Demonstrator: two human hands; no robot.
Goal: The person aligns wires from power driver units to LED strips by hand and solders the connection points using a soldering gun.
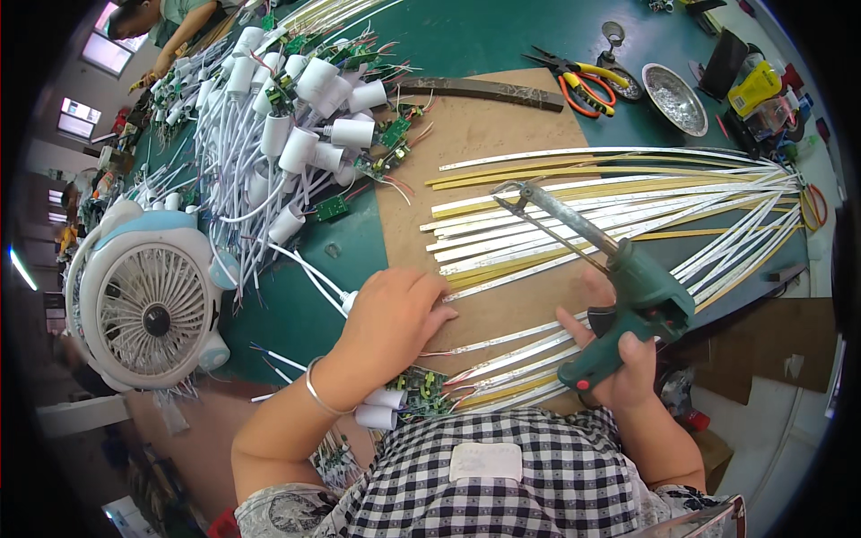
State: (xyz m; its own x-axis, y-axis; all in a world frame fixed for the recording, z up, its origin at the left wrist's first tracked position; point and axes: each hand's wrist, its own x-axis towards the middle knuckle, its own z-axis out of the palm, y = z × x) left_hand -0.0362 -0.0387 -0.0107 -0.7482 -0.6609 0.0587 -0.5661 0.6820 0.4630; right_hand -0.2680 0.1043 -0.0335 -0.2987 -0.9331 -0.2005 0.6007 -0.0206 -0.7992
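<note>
My right hand (639, 369) is wrapped round the dark green grip of a soldering gun (641, 285). The gun's metal barrel slants up and left, its tip above the white and yellow LED strips (529, 215). At the left ends of those strips is my left hand (395, 316), fingers curled and fingertips drawn together. Its palm hides whatever it may grip. A white lamp socket with cable (348, 303) shows at its left edge. Under my left wrist lie white lamp sockets (377, 417) and green circuit boards (423, 391), with wires running to further strips (516, 368).
A heap of white sockets, cables and boards (300, 148) covers the back left, beside a white fan (154, 309). Behind the strips lie a dark bar (484, 92), pliers (583, 79) and a metal bowl (674, 99). Another person (184, 27) works at the far left.
</note>
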